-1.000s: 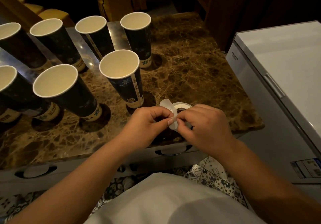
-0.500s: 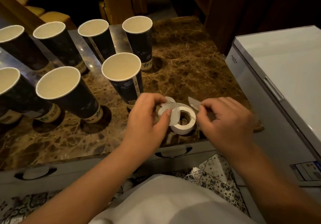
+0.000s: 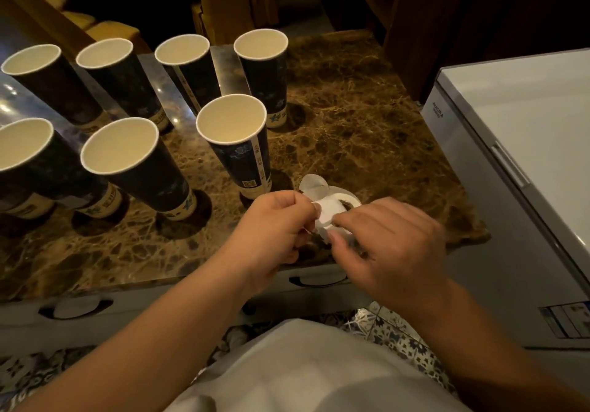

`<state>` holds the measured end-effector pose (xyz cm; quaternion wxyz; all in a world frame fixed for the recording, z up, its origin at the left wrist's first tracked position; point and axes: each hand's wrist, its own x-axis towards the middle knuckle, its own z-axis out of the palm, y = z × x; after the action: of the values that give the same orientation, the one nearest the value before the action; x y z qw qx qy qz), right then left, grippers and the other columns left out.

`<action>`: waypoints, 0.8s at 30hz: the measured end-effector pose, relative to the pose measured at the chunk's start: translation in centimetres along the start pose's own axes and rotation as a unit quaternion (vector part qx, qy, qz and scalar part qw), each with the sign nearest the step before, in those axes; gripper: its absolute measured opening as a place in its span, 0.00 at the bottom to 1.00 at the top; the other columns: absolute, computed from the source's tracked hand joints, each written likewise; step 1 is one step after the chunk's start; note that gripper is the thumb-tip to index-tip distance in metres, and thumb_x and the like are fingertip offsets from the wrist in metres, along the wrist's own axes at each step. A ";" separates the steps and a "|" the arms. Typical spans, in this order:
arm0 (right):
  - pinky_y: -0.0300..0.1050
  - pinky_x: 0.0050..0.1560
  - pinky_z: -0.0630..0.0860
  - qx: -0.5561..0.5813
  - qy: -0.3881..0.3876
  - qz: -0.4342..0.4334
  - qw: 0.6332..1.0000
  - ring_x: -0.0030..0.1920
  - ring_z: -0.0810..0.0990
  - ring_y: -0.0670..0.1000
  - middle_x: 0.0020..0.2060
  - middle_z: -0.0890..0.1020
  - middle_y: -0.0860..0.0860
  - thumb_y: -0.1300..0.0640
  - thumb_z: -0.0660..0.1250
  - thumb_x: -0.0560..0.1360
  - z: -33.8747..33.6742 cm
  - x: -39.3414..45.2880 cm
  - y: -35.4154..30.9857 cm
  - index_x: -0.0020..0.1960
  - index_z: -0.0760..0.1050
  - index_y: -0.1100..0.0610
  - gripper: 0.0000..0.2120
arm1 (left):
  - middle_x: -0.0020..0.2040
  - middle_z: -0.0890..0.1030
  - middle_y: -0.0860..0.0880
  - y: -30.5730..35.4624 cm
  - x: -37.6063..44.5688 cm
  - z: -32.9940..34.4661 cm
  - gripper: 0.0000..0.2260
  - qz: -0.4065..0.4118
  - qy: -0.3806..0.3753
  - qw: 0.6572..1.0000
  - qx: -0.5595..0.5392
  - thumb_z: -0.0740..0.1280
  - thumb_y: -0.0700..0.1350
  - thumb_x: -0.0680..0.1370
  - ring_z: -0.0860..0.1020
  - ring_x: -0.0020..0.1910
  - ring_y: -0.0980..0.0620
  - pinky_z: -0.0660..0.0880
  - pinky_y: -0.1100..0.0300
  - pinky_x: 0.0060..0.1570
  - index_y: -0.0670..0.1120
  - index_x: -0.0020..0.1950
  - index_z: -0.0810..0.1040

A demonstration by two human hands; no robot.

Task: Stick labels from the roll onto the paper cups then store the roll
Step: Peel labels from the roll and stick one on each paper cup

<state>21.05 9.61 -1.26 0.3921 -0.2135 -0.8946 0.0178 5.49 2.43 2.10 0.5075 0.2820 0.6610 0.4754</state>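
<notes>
At near counter [image 3: 367,130] edge, right of dark paper cups [image 3: 238,143]: small white label roll [image 3: 346,196], pinched by left hand [image 3: 271,226]; right hand [image 3: 389,242] pinching white label [image 3: 329,213]. Light, flimsy, tacky; grip label by edge only.

arms: bare, no sleeves in view | wrists: no watch or bands | torso: pale grey-white garment [image 3: 319,376]

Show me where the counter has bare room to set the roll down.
Bare marble lies right of the cups, up to the freezer. A strip runs along the near edge left of the hands. The left half is crowded with cups.
</notes>
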 end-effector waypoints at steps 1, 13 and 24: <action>0.48 0.34 0.76 0.039 -0.006 0.035 0.999 0.38 0.82 0.51 0.38 0.85 0.51 0.53 0.68 0.75 0.0 0.0 -0.1 0.45 0.84 0.58 0.09 | 0.34 0.73 0.45 -0.1 -0.2 -0.3 0.06 0.037 -0.002 0.999 0.025 0.65 0.41 0.78 0.68 0.29 0.51 0.64 0.60 0.28 0.43 0.42 0.78; 0.40 0.35 0.80 0.408 -0.182 0.300 0.843 0.36 0.82 0.47 0.35 0.84 0.46 0.58 0.73 0.71 1.1 3.7 -1.9 0.39 0.82 0.47 0.06 | 0.35 0.78 0.51 -1.1 -2.9 -5.5 0.05 0.176 0.023 0.955 0.237 0.67 0.44 0.78 0.74 0.33 0.57 0.72 0.61 0.34 0.49 0.42 0.79; 0.39 0.36 0.78 0.329 -0.147 0.223 0.906 0.38 0.81 0.45 0.34 0.82 0.43 0.57 0.71 0.73 6.2 5.2 -8.4 0.43 0.82 0.51 0.03 | 0.33 0.78 0.52 -5.9 -5.1 -13.3 0.05 0.167 0.310 0.917 0.187 0.69 0.44 0.76 0.75 0.33 0.58 0.72 0.66 0.34 0.47 0.40 0.78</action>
<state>10.41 4.85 -0.24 0.2894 -0.2614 -0.8145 0.4295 -4.71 -8.80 -0.83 0.1286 0.3169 0.8052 0.4845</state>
